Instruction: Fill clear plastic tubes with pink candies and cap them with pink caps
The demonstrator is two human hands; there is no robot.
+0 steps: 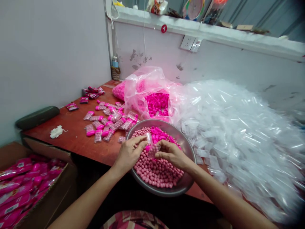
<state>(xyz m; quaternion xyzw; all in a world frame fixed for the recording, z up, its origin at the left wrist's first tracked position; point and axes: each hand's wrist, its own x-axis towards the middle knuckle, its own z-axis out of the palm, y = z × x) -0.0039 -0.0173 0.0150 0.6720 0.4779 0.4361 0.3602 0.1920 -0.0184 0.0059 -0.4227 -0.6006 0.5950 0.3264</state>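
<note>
Right hand (172, 153): fingers curled in a narrow grip on a clear container with pink beads (153, 150), above the bowl's contents.
Left hand (131, 150): thumb and fingertips close together on a clear plastic piece (149, 138); the two pieces overlapped, so they may have been parts of one container.
Metal bowl (190, 178): at the table's front edge, holding loose beads (157, 175) and pink caps (155, 135).
Filled and capped: a loose cluster of beaded containers (97, 124) lay left of the bowl, many with bright pink ends.
Unfilled: a far larger heap of clear containers (226, 127) spread to the right; by that balance, much seemed left to fill.
More pink pieces: in an open plastic bag (133, 95) behind the bowl.
Table: reddish top (78, 140), with small packets (72, 106), a white lump (56, 132) and a dark green case (38, 117) at its left edge.
Floor side: a cardboard box (57, 194) of pink packages (16, 197).
Room: pale, scuffed wall (164, 52), wall sockets (187, 42), a cluttered ledge (214, 31), and a bottle (115, 62) in a woven holder (115, 73).
</note>
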